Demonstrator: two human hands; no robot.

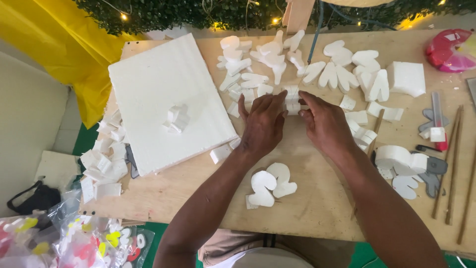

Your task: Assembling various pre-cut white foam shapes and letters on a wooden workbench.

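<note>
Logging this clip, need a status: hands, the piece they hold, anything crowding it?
Left hand and right hand both pinch a small white foam piece. Foam cut-outs lie close behind. Large foam slab sits left, apart.

Bare plywood is lying open on the workbench [317,208] toward the near edge, broken only by two white foam cutouts [271,184] sitting between the forearms. To the left, a large white foam slab [163,94] is blocking that side, with small foam offcuts [105,159] crowding its left edge. Beyond the left hand [263,124] and right hand [325,124], rows of foam shapes [307,62] are filling the far side of the bench. On the right, thin wooden sticks [453,164], a foam roll [394,156] and a red-handled cutter [439,121] are narrowing the way.
</note>
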